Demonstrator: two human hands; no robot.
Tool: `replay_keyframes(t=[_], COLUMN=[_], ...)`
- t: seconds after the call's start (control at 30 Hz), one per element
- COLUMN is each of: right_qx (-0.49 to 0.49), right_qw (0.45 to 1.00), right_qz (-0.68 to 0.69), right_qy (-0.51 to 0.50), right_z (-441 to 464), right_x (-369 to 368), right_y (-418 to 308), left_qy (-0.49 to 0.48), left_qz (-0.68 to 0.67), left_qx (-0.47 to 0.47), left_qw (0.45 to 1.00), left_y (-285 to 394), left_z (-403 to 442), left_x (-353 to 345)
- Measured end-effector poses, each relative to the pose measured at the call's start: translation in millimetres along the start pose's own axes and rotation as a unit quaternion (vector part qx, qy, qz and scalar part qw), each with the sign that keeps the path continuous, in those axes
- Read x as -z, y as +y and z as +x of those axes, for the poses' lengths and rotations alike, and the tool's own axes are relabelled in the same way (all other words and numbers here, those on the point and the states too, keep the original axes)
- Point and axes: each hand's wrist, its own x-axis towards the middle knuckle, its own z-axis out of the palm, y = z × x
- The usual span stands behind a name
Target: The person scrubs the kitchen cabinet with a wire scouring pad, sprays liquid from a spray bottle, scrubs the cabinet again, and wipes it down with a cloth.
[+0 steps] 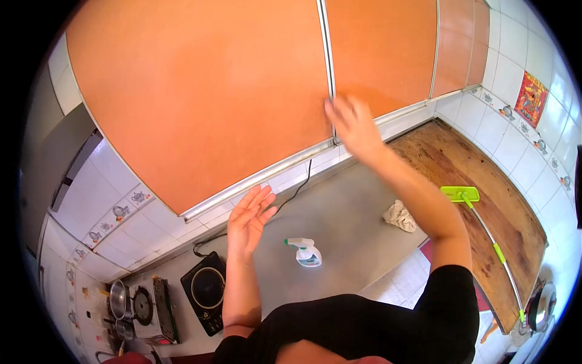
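Note:
My right hand (356,128) is raised to the orange cabinet door (200,103), at the metal strip (327,54) between two door panels. Its fingers are stretched and slightly blurred, with the tips at the door's edge beside a small dark spot. My left hand (247,219) hangs in the air just below the cabinet's lower rail, palm turned up, fingers apart, holding nothing. On the grey counter (345,206) below, a white spray bottle (308,253) with a green nozzle lies between my arms. A crumpled beige cloth (399,216) rests near my right forearm.
An induction cooktop (207,288) and a gas stove (145,309) with metal pots (119,300) stand at the left. On the right, a green flat mop (485,227) lies across a worn wooden board (448,164). A black cable (297,191) runs along the wall.

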Motion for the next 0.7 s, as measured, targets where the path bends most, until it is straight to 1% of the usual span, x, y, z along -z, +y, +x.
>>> replay_keyframes(t=[0.03,0.13,0.17,0.23,0.27,0.37,0.4,0.5,0.53,0.6,0.63,0.7], right_qx=[0.010,-0.025,-0.058,-0.125,-0.157,-0.184,-0.211,-0.118,-0.149,-0.082,-0.047,-0.094], right_qw=[0.998,0.985,0.983,0.969,0.963,0.969,0.966,0.975,0.959,0.980,0.987,0.993], right_qz=[0.031,0.106,0.140,0.204,0.215,0.167,0.142,0.189,0.243,0.180,0.146,0.053], right_qy=[-0.047,-0.133,-0.108,-0.060,-0.051,0.009,0.035,0.002,-0.016,0.024,0.041,0.038], right_z=[-28.3,-62.2,-63.0,-36.1,-21.5,-15.8,-16.7,-19.6,-17.9,-2.0,12.0,46.2], right_x=[4.3,20.1,18.9,27.7,32.9,4.9,-5.5,-14.4,-19.5,-23.3,-20.5,-7.7], right_y=[-12.6,-23.0,-22.7,-22.1,-24.9,-34.9,-45.3,-97.9,-102.9,-66.5,-42.2,-8.6], left_qy=[-0.002,-0.004,-0.003,0.001,0.003,0.013,0.014,0.030,0.016,-0.018,-0.017,-0.008], left_qz=[0.002,0.006,0.001,-0.011,-0.015,-0.021,-0.022,-0.012,-0.032,-0.078,-0.062,-0.030], left_qx=[0.005,0.015,0.011,0.006,0.004,-0.014,-0.024,-0.057,-0.051,-0.042,-0.045,-0.045], left_qw=[1.000,1.000,1.000,1.000,1.000,1.000,0.999,0.998,0.998,0.996,0.997,0.999], left_y=[-3.9,-11.7,-12.9,-14.8,-14.5,-10.1,-8.4,0.7,5.5,12.6,13.6,13.0], left_z=[-1.0,2.9,5.2,10.5,13.3,13.8,14.1,14.0,10.3,10.9,12.5,10.3], left_x=[0.0,-6.5,-10.3,-17.2,-19.8,-24.3,-25.7,-21.8,-18.3,-14.4,-15.2,-15.7])
